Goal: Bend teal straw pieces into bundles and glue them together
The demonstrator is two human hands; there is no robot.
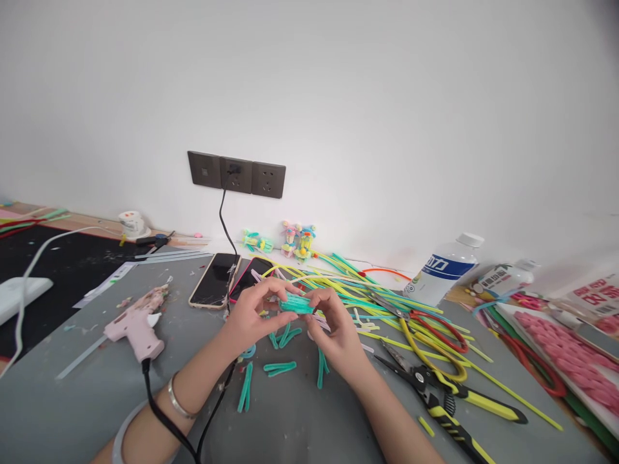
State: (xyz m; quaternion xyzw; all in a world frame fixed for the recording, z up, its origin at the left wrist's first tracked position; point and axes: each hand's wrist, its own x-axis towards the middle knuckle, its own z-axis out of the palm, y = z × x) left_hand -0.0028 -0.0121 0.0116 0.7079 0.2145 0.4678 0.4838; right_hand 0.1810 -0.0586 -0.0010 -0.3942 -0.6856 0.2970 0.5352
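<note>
Between both hands, above the grey mat, is a small teal bundle of pipe cleaners (pixel 296 303). My left hand (pixel 258 311) pinches its left end with thumb and fingers. On the right end, the thumb and fingertips of my right hand (pixel 331 325) are closed too. Below the hands lie folded teal pipe cleaner pieces, one flat in the middle (pixel 279 368), one slanting at the left (pixel 245 388), and another partly under my right hand (pixel 321 368). More teal pieces (pixel 285 336) sit just behind, partly hidden by the fingers.
A pink glue gun (pixel 138 322) with a black cord lies left, near a phone (pixel 215 280). Long yellow and teal pipe cleaners (pixel 387 299) spread to the right, with red-and-yellow-handled scissors (pixel 435 335) and pruning shears (pixel 430 386). A bottle (pixel 442 270) and small figures (pixel 298 240) stand behind.
</note>
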